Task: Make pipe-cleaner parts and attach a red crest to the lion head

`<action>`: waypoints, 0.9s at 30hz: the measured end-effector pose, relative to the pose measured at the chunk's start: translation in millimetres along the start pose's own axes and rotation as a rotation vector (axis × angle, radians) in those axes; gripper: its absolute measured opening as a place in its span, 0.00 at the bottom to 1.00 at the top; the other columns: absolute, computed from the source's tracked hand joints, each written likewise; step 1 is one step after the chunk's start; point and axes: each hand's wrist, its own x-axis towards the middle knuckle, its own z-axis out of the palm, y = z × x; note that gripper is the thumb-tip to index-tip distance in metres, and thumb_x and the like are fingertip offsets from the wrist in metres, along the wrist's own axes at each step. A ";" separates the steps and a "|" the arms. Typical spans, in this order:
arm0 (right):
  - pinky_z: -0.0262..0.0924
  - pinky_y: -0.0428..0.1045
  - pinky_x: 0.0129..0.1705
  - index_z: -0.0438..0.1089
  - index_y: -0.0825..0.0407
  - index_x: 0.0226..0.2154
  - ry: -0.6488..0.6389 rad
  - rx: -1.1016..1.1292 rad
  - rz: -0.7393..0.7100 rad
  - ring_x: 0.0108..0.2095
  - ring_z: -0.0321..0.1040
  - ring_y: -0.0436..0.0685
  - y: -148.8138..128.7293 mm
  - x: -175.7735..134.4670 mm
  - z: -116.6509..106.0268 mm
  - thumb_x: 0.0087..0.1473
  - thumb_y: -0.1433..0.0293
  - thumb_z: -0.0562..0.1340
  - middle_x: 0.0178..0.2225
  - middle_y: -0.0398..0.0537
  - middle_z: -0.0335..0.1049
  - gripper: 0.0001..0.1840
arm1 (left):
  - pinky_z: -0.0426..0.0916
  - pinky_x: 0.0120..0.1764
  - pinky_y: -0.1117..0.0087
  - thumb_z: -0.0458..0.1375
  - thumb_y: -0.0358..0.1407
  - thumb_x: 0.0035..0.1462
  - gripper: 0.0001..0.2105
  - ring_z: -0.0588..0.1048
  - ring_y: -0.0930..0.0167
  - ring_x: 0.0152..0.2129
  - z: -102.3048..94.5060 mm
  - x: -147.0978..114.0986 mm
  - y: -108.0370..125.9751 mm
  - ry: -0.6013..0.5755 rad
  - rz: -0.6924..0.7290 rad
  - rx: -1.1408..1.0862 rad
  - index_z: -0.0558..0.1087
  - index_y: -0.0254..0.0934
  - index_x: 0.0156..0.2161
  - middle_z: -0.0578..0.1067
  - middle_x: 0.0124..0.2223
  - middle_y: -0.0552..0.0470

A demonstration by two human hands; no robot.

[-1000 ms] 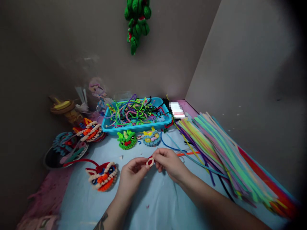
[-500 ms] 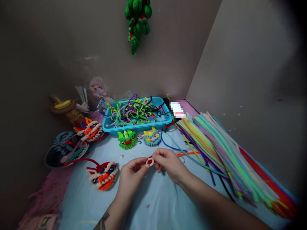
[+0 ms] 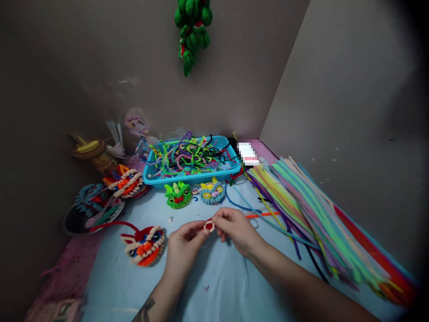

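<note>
Between my two hands is a small ear-shaped piece of bent pipe cleaner point(image 3: 209, 226), red inside with a cream rim. My left hand point(image 3: 186, 245) pinches its left side with thumb and fingertips. On its upper right edge, my right hand point(image 3: 233, 227) grips it, the fingers curled together. To the left lies a lion-head figure point(image 3: 146, 246) of orange, cream, red and blue pipe cleaner; it has one similar ear and a long red strand trailing left. Beyond my hands sit a green dragon-like head point(image 3: 178, 195) and a light blue head point(image 3: 212, 192) with yellow ears.
A blue tray point(image 3: 187, 181) full of tangled pipe cleaner scraps stands at the back. Bundles of straight pipe cleaners point(image 3: 315, 219) spread along the right. At left are a dark bowl point(image 3: 78, 223), another orange-cream head point(image 3: 125, 182) and a brown cup point(image 3: 97, 154). Green figures point(image 3: 192, 36) hang above.
Almost nothing differs. The small red and cream piece has tilted very slightly between my fingers, and both hands stay in the same place.
</note>
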 end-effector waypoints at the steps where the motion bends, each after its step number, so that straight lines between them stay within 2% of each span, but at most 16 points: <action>1: 0.51 0.40 0.14 0.65 0.54 0.20 0.001 -0.003 0.000 0.13 0.54 0.44 0.0 0.0 0.1 0.44 0.64 0.62 0.13 0.36 0.61 0.10 | 0.71 0.35 0.70 0.67 0.39 0.40 0.14 0.77 0.66 0.30 -0.1 0.1 -0.4 0.000 0.001 -0.001 0.78 0.34 0.33 0.80 0.33 0.46; 6: 0.49 0.40 0.14 0.64 0.54 0.19 0.009 0.013 0.011 0.13 0.54 0.43 -3.3 0.6 -0.4 0.43 0.64 0.62 0.12 0.36 0.61 0.10 | 0.71 0.35 0.71 0.67 0.38 0.41 0.14 0.77 0.67 0.30 -0.5 2.0 -2.6 -0.013 0.009 -0.004 0.77 0.33 0.34 0.80 0.33 0.45; 12: 0.48 0.40 0.14 0.64 0.54 0.19 0.052 0.086 0.020 0.13 0.54 0.44 -4.9 2.6 -1.0 0.41 0.65 0.61 0.12 0.36 0.60 0.09 | 0.72 0.35 0.69 0.69 0.34 0.36 0.23 0.77 0.70 0.29 1.3 3.9 -3.5 -0.062 0.004 -0.201 0.71 0.34 0.42 0.79 0.39 0.45; 17: 0.46 0.40 0.13 0.63 0.54 0.19 0.052 0.075 0.002 0.13 0.53 0.43 -0.8 3.5 0.1 0.42 0.66 0.61 0.12 0.35 0.59 0.09 | 0.71 0.38 0.70 0.68 0.38 0.39 0.20 0.77 0.68 0.34 -1.0 3.1 -2.7 -0.047 0.002 -0.170 0.73 0.34 0.39 0.79 0.37 0.45; 22: 0.46 0.41 0.13 0.62 0.53 0.18 0.033 0.043 -0.017 0.12 0.52 0.43 -0.5 2.2 1.2 0.43 0.64 0.62 0.11 0.35 0.60 0.11 | 0.71 0.36 0.70 0.68 0.42 0.38 0.21 0.78 0.68 0.31 -2.5 5.0 -3.3 -0.080 -0.091 -0.219 0.74 0.32 0.39 0.80 0.34 0.44; 27: 0.44 0.41 0.13 0.63 0.53 0.19 -0.009 -0.034 -0.002 0.11 0.51 0.43 -2.8 1.9 0.5 0.45 0.59 0.61 0.12 0.36 0.60 0.15 | 0.69 0.32 0.74 0.69 0.43 0.36 0.20 0.76 0.71 0.25 -2.1 5.6 -1.5 -0.044 -0.106 -0.178 0.76 0.31 0.34 0.80 0.28 0.46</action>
